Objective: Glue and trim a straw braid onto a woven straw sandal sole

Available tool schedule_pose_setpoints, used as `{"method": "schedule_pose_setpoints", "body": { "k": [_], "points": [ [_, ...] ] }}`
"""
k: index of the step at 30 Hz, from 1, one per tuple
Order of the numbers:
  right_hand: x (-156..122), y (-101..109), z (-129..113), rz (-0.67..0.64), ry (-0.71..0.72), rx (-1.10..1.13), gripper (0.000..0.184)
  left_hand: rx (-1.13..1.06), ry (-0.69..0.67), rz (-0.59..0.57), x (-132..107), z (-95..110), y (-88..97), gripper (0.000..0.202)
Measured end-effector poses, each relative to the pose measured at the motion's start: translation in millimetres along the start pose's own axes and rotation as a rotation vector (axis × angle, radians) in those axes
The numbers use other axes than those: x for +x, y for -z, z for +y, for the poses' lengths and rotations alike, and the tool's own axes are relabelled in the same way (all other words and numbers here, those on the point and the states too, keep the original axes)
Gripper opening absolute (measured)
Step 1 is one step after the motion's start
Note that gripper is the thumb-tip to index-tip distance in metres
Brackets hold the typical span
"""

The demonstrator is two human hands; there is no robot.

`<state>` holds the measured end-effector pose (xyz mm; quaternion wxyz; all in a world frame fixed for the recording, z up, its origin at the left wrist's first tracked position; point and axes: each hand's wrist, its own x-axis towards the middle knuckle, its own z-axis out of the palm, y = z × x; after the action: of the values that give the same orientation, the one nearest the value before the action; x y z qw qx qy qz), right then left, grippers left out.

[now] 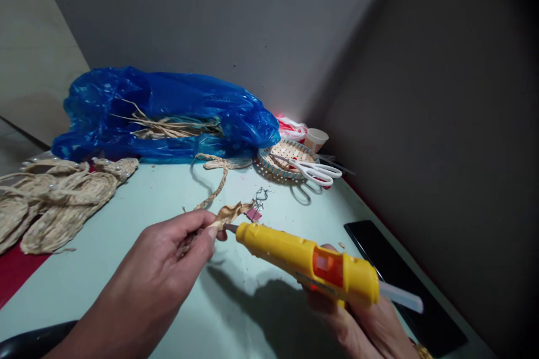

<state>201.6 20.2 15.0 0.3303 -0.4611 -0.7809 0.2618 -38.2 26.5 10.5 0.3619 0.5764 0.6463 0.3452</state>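
Between the thumb and fingers of my left hand (177,255) is pinched a dry, tan fibre strip (232,212), its loose end curling up to the right. A braided cord (217,190) runs from near that hand back across the table. My right hand (349,317) is wrapped round a yellow glue gun (303,255), with a whitish glue stick (402,296) poking out of its rear. The gun's metal nozzle (230,228) meets the strip right by my left fingertips. Most of my right fingers are hidden behind the gun.
A blue plastic bag (177,90) with dry fibres lies against the wall. Woven slippers (71,202) sit at left. White-handled scissors (318,171) rest on a woven basket (269,164), a paper cup (315,139) behind. Binder clips (254,213) lie mid-table; a black phone-like slab (379,252) is at right.
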Motion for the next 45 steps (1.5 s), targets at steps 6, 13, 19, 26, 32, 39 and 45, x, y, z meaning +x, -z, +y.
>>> {"method": "schedule_pose_setpoints", "body": {
  "k": [6, 13, 19, 26, 32, 39, 45],
  "points": [
    [-3, -3, 7, 0.03, 0.111, -0.021, 0.037, 0.016, -0.011, 0.065, -2, 1, -2.8, 0.028],
    [-1, -3, 6, 0.059, 0.161, -0.04, 0.035, -0.006, -0.029, 0.075, -1, -1, -4.4, 0.031],
    [-2, -3, 7, 0.042, 0.17, -0.05, 0.032, 0.015, -0.064, -0.002, 5, -4, 2.6, 0.03],
    [-4, -4, 6, 0.042, 0.181, -0.084, 0.031, -0.031, -0.075, 0.022, 2, 4, -0.8, 0.029],
    [-3, -6, 7, 0.052, 0.165, -0.104, 0.03, -0.024, -0.071, 0.031, 2, 3, -0.3, 0.03],
    [-1, -4, 3, 0.053, 0.1, -0.03, 0.032, 0.038, -0.07, 0.03, 3, -2, 1.0, 0.033],
    [2, -1, 3, 0.023, -0.152, 0.197, 0.038, -0.007, -0.052, -0.012, 2, -2, 5.7, 0.032]
  ]
}}
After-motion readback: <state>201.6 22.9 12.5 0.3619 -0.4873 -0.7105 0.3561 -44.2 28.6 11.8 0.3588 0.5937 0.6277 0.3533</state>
